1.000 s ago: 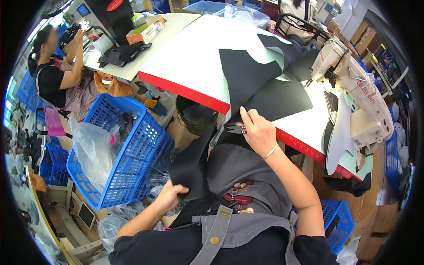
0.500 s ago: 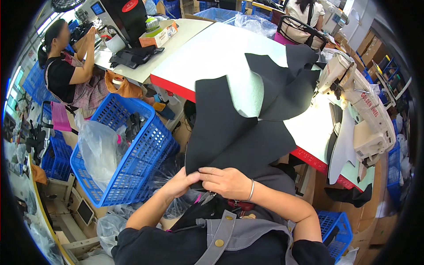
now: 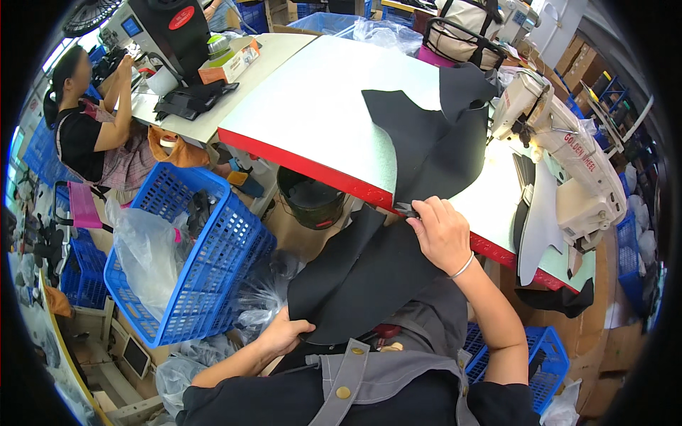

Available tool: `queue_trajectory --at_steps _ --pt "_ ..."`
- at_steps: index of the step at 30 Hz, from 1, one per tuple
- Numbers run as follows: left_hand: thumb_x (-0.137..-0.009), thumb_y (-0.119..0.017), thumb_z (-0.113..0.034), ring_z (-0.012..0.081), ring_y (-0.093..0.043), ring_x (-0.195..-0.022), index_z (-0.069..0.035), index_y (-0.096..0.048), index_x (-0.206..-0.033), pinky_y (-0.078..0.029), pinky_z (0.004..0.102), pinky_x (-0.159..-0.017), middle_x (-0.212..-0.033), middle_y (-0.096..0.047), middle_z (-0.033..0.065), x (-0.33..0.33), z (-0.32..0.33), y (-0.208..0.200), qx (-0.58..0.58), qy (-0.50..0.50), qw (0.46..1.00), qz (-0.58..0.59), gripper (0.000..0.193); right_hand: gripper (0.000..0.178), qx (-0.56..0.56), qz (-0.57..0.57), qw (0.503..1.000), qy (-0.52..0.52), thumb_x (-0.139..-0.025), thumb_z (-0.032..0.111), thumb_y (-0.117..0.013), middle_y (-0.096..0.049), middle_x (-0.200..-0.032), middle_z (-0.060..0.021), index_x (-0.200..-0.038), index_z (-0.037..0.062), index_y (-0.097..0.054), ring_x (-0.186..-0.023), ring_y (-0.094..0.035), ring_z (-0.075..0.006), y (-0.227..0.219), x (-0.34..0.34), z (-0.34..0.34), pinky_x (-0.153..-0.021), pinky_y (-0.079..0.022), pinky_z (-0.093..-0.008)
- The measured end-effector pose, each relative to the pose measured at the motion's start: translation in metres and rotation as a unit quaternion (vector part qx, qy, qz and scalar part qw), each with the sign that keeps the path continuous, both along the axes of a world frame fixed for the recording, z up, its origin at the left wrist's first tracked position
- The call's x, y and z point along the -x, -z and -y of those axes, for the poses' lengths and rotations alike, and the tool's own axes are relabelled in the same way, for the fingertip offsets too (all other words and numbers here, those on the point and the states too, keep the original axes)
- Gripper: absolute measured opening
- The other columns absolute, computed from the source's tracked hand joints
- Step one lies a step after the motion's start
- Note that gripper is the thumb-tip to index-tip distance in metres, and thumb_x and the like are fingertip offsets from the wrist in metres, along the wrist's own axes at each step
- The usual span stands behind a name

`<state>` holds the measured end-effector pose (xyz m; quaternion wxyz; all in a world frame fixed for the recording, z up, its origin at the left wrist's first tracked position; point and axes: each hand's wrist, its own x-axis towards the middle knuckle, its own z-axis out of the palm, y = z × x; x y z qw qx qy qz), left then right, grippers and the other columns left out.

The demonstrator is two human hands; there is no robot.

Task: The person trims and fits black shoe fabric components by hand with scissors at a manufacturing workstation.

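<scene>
A black fabric panel lies across my lap, folded along its middle. My left hand pinches its lower left edge between thumb and fingers. At the table's front edge, my right hand is closed round a small grey pointed tool, which looks like thread snips. Its tip is at the near corner of a second black panel on the table, where the lap panel comes close. Whether the two panels are joined there I cannot tell. Another black piece lies farther back.
A white sewing machine stands on the right of the red-edged table. To my left is a blue basket with plastic bags, and a dark bucket sits under the table. A co-worker sits at the far left.
My right hand has moved from beside the left hand up to the table edge with the grey tool. The lap panel has dropped off the table edge and folded; my left hand is slightly lower.
</scene>
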<state>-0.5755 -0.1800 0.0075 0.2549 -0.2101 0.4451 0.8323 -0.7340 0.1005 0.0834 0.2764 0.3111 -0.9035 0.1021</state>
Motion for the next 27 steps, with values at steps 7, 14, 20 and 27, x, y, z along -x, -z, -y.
queue_trajectory --at_steps 7,14,20,27 --pt "-0.074 -0.053 0.015 0.0220 -0.055 -0.107 0.002 -0.050 -0.120 -0.045 0.0339 -0.091 -0.118 -0.054 0.0129 -0.001 -0.002 -0.006 -0.027 0.028 0.999 -0.020 0.048 0.017 -0.109 -0.137 0.984 -0.020 -0.073 0.011 -0.063 -0.064 -0.102 -0.0085 -0.089 0.0050 -0.059 -0.063 -0.053 -0.0120 0.022 0.003 -0.001 -0.052 -0.043 -0.0237" --pt "-0.075 -0.056 0.012 0.0197 -0.057 -0.103 0.003 -0.052 -0.118 -0.044 0.0327 -0.092 -0.114 -0.058 0.0115 -0.001 -0.002 -0.003 -0.006 0.058 0.997 -0.055 0.044 0.013 -0.100 -0.149 0.983 -0.025 -0.074 0.009 -0.061 -0.066 -0.097 -0.0106 -0.085 0.0045 -0.058 -0.063 -0.055 -0.0124 0.029 0.018 0.014 -0.052 -0.044 -0.0241" --pt "-0.078 -0.060 0.009 0.0192 -0.056 -0.105 0.003 -0.051 -0.119 -0.044 0.0330 -0.093 -0.116 -0.057 0.0112 -0.001 -0.003 -0.001 -0.002 0.058 0.996 -0.064 0.043 0.020 -0.044 -0.056 0.997 -0.023 -0.078 0.014 -0.066 -0.058 -0.078 -0.0062 -0.091 0.0038 -0.055 -0.064 -0.058 -0.0185 0.026 0.024 0.012 -0.055 -0.047 -0.0284" --pt "-0.087 -0.063 -0.016 0.0217 -0.053 -0.110 -0.001 -0.046 -0.126 -0.043 0.0359 -0.095 -0.121 -0.054 0.0114 0.010 0.001 -0.004 -0.040 -0.007 0.999 0.007 0.045 0.019 0.057 0.035 0.998 -0.008 -0.068 0.003 -0.063 -0.055 -0.078 -0.0078 -0.085 0.0055 -0.057 -0.059 -0.059 -0.0271 0.005 0.063 0.048 -0.053 -0.049 -0.0354"
